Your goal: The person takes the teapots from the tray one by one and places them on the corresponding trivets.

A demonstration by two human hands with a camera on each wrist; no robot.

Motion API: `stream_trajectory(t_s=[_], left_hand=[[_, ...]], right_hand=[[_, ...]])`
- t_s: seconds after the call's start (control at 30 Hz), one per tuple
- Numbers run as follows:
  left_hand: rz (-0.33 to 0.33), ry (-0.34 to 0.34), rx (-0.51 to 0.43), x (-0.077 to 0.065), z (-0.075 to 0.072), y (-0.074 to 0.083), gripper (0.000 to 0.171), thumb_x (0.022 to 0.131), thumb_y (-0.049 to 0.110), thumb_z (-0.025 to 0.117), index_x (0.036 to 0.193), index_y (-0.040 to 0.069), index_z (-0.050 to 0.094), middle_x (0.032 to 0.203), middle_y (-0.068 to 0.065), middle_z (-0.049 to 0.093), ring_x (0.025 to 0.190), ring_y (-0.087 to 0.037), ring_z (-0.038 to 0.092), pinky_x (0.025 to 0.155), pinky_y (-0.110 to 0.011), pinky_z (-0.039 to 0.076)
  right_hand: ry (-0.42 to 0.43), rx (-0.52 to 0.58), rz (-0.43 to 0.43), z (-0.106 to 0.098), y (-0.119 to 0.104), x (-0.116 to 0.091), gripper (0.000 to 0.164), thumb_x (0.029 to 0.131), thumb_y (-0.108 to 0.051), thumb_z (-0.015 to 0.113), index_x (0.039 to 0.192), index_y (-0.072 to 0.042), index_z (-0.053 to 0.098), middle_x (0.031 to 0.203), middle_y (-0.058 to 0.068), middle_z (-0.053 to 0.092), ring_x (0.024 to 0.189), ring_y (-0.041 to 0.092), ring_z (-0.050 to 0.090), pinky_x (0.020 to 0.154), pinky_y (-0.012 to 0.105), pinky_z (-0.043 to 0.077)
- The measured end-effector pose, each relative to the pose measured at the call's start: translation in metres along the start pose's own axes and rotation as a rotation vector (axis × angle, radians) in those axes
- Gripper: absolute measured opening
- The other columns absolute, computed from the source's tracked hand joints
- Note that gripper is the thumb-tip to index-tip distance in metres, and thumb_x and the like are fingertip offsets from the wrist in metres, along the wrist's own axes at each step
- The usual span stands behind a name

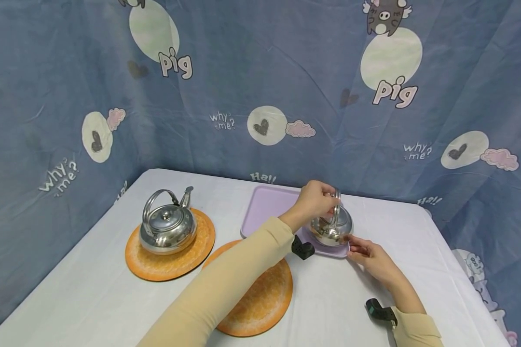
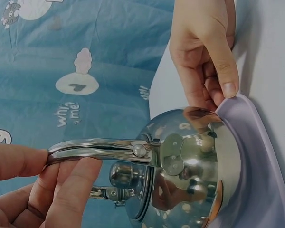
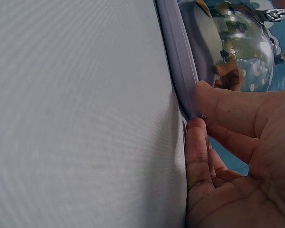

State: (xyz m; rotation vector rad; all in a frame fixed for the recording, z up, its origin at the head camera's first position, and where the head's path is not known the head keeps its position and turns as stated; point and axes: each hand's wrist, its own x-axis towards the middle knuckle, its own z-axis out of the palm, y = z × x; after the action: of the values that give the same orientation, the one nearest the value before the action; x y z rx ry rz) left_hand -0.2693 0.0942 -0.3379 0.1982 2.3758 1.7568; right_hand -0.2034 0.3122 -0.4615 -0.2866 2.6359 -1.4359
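Observation:
My left hand pinches the upright arched handle of a shiny steel kettle. The kettle is at the right end of a lilac tray, its base close over the tray surface. With thumb and fingers, my right hand grips the tray's near right corner, thumb on top of the rim and fingers beneath. In the left wrist view the kettle's round lid knob shows under the handle. My left forearm hides part of the tray.
A second steel kettle, handle up, stands on an orange-slice round mat at the left. Another such mat lies at front centre, partly under my left sleeve. A blue printed curtain hangs behind the white-covered table.

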Motion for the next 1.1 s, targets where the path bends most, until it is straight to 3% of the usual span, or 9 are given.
stream_trajectory(t_s=[0.23, 0.57, 0.8, 1.1], left_hand=[[0.017, 0.003, 0.021, 0.000, 0.000, 0.001, 0.037, 0.099, 0.007, 0.078, 0.135, 0.000, 0.073, 0.090, -0.010, 0.074, 0.069, -0.021, 0.077, 0.062, -0.024, 0.065], [0.007, -0.029, -0.089, 0.001, -0.006, -0.005, 0.034, 0.099, 0.005, 0.076, 0.133, 0.000, 0.074, 0.094, -0.010, 0.072, 0.076, -0.023, 0.077, 0.070, -0.030, 0.068], [-0.007, -0.047, -0.150, 0.002, -0.008, -0.007, 0.032, 0.100, 0.003, 0.075, 0.131, -0.001, 0.073, 0.099, -0.011, 0.073, 0.082, -0.023, 0.078, 0.075, -0.033, 0.068], [-0.013, -0.056, -0.193, -0.002, -0.012, -0.003, 0.030, 0.100, 0.002, 0.073, 0.130, -0.001, 0.073, 0.095, -0.008, 0.072, 0.076, -0.016, 0.067, 0.077, -0.034, 0.068]], right_hand=[[0.001, -0.012, 0.005, -0.001, -0.001, 0.000, 0.059, 0.104, -0.007, 0.068, 0.156, 0.009, 0.047, 0.129, 0.025, 0.070, 0.105, -0.003, 0.059, 0.089, 0.013, 0.050], [0.001, -0.026, 0.028, -0.001, -0.002, 0.001, 0.058, 0.104, -0.006, 0.067, 0.157, 0.010, 0.046, 0.137, 0.029, 0.066, 0.110, 0.004, 0.060, 0.089, 0.013, 0.050], [-0.006, -0.062, 0.068, -0.001, -0.003, 0.003, 0.060, 0.106, -0.012, 0.068, 0.157, 0.009, 0.045, 0.143, 0.029, 0.063, 0.119, 0.017, 0.061, 0.088, 0.014, 0.051], [0.003, -0.072, 0.050, 0.000, -0.002, 0.003, 0.058, 0.105, -0.007, 0.067, 0.156, 0.011, 0.045, 0.140, 0.029, 0.065, 0.119, 0.018, 0.062, 0.089, 0.013, 0.051]])
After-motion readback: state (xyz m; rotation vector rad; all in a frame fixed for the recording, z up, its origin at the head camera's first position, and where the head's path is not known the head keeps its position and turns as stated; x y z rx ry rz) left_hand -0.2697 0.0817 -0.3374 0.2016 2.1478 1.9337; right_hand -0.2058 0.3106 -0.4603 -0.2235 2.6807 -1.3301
